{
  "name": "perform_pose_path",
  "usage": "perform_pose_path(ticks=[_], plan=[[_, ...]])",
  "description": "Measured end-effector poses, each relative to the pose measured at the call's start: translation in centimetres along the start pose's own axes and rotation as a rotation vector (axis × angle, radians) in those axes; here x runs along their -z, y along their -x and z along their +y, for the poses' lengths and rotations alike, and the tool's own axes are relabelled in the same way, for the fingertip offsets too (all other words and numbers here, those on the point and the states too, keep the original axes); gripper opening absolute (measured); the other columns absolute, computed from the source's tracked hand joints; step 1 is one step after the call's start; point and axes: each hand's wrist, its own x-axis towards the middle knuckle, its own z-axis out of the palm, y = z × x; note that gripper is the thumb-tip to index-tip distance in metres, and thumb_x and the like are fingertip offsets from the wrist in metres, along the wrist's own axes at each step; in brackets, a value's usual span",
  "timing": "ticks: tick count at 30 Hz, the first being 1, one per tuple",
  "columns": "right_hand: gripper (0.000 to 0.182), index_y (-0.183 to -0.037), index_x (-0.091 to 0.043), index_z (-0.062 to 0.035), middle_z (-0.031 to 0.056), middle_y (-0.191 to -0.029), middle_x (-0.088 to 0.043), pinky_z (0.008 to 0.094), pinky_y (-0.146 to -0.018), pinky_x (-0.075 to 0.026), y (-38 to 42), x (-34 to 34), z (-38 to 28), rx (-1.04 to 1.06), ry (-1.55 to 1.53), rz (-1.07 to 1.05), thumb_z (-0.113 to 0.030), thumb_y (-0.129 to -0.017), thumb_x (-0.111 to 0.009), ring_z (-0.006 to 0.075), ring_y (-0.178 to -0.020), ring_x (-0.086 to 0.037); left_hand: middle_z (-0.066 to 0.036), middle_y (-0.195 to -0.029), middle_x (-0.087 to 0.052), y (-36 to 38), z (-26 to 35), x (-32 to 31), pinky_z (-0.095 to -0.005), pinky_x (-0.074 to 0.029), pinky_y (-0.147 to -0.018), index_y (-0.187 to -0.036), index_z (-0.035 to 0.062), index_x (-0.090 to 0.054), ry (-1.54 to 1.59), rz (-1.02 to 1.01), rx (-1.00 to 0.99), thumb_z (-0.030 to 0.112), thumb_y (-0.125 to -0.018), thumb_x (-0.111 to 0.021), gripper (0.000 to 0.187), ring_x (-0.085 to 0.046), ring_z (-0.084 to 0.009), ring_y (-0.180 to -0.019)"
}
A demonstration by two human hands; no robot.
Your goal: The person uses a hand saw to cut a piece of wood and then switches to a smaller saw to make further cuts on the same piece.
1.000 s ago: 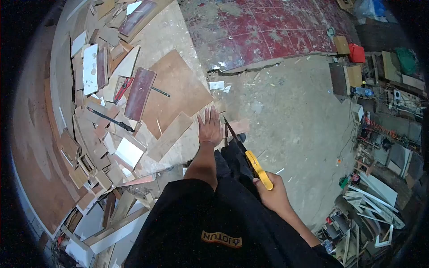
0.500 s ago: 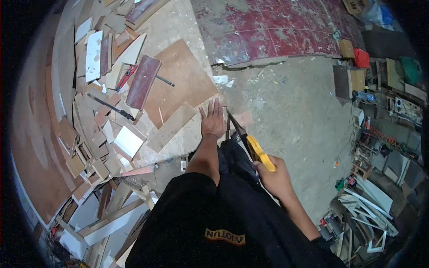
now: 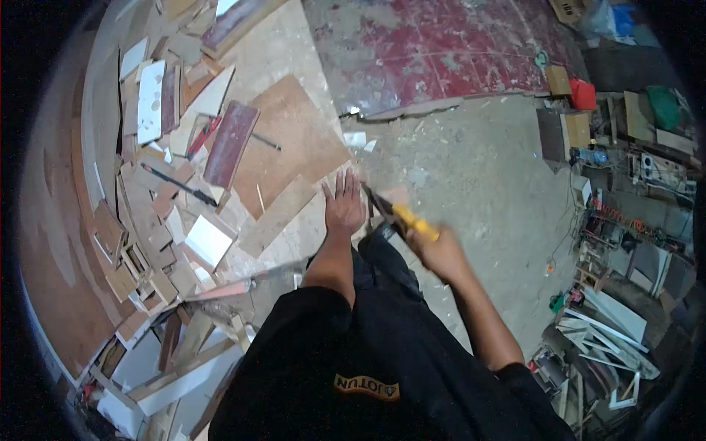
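My left hand [image 3: 345, 207] lies flat with fingers spread on the edge of the light wooden work surface [image 3: 298, 246]. To its right, my right hand [image 3: 441, 251] is wrapped round the yellow handle of a hand saw [image 3: 409, 220]. The saw's dark blade points up and left, its tip close beside my left fingers at the board's edge. A brown square sheet [image 3: 290, 132] and a narrow wooden strip [image 3: 276, 218] lie just left of my left hand. What the blade touches is too small to tell.
Wood offcuts, a dark red board [image 3: 232, 143], red-handled pliers [image 3: 204, 137] and a black rod [image 3: 179, 184] lie at the left. Concrete floor [image 3: 485, 169] is at the right, with cluttered shelves beyond. White frames [image 3: 599, 342] are stacked lower right.
My right hand and the saw have moved up and slightly left, and the hand is blurred. My left hand stays flat on the surface. The whole view has shifted a little.
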Motion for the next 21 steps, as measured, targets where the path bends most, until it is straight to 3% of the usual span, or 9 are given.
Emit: perform_pose_path(ticks=[2, 8, 21], plan=[[0.031, -0.076, -0.060, 0.0046, 0.0184, -0.063, -0.061, 0.0423, -0.061, -0.047, 1.3, -1.8, 2.9, 0.163, -0.100, -0.136, -0.023, -0.088, -0.066, 0.0265, -0.062, -0.061, -0.014, -0.163, -0.011, -0.3, 0.1, -0.8, -0.0667, -0.006, -0.114, -0.153, 0.0025, -0.023, -0.001, 0.040, 0.003, 0.037, -0.093, -0.044, 0.073, -0.006, -0.0339, -0.151], [0.027, -0.081, -0.061, 0.0054, 0.0222, -0.068, -0.062, 0.0428, -0.061, -0.047, 3.6, -1.9, 2.3, 0.187, -0.099, -0.104, -0.020, -0.090, -0.064, 0.0320, -0.062, -0.062, -0.013, -0.163, -0.012, 0.2, -0.3, -0.5, -0.0666, -0.004, -0.115, -0.153, 0.0018, -0.021, 0.072, 0.069, -0.007, 0.035, -0.095, -0.040, 0.070, -0.008, -0.0337, -0.150], [0.024, -0.082, -0.061, 0.0053, 0.0173, -0.065, -0.061, 0.0385, -0.059, -0.046, 3.6, -2.3, 1.9, 0.164, -0.054, -0.102, -0.017, -0.090, -0.064, 0.0223, -0.058, -0.058, -0.009, -0.163, -0.012, 0.0, -0.4, -0.3, -0.0672, -0.008, -0.114, -0.153, 0.0052, -0.023, 0.056, 0.013, 0.011, 0.041, -0.097, -0.039, 0.068, -0.010, -0.0306, -0.150]])
